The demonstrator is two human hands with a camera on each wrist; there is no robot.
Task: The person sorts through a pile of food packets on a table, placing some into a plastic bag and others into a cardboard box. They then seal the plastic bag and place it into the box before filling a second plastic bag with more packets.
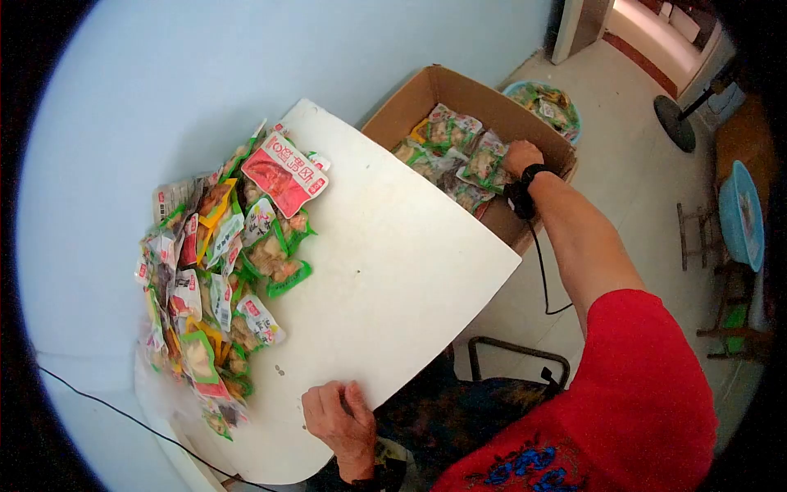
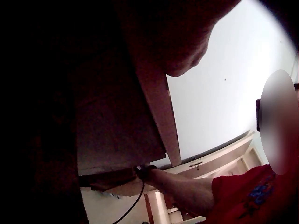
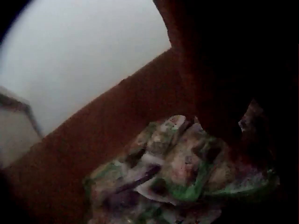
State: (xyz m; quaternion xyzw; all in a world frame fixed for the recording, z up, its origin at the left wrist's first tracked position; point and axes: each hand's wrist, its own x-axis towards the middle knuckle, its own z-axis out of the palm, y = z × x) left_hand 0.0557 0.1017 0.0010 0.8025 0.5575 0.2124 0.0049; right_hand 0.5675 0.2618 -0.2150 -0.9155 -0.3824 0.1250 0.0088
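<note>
In the head view my right hand [image 1: 522, 157] reaches inside a cardboard box [image 1: 541, 139]. Its curled fingers grip the edge of a food packet [image 1: 485, 161] with green trim and a clear window, on top of several similar packets. In the right wrist view the same hand [image 3: 219, 102] shows dark above the packets [image 3: 182, 168], its fingertips in shadow. My left hand [image 1: 340, 422] rests at the near edge of the white table [image 1: 393, 246], loosely curled and holding nothing. The left wrist view shows only part of that hand [image 2: 187, 56], at the table edge.
A large heap of mixed food packets [image 1: 205, 287] lies along the table's wall side, with a red-and-white packet [image 1: 285, 174] on top. Behind the box stands a blue basin [image 1: 579, 123] of packets. Another blue basin [image 1: 740, 215] is at far right. A black cable [image 1: 543, 266] hangs from my right wrist.
</note>
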